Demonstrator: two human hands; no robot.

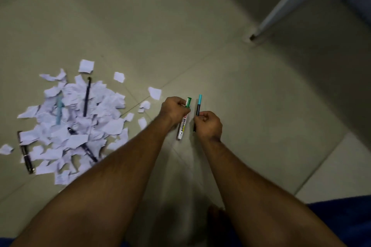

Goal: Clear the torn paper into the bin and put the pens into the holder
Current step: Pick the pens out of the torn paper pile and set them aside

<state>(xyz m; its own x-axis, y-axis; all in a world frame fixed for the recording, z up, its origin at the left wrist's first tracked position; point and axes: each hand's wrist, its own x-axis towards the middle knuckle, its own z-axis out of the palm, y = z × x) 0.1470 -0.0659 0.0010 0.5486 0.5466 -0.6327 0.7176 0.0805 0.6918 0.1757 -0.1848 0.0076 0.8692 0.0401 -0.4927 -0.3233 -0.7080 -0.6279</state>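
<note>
Paper scraps (74, 124) lie heaped on the tiled floor (200, 26), with several dark pens (86, 97) and a light blue pen (59, 113) among them. Right of the heap, the left hand (175, 109) grips a green-capped whiteboard marker (184, 121); just beside it, the right hand (208, 124) pinches a teal-capped pen (198, 106). A grey furniture leg (281, 8) stands well beyond.

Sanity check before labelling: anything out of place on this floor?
Yes. Torn paper is strewn on the floor, with several pens tangled in it. The left hand holds a whiteboard marker, the right hand a teal-capped pen.
</note>
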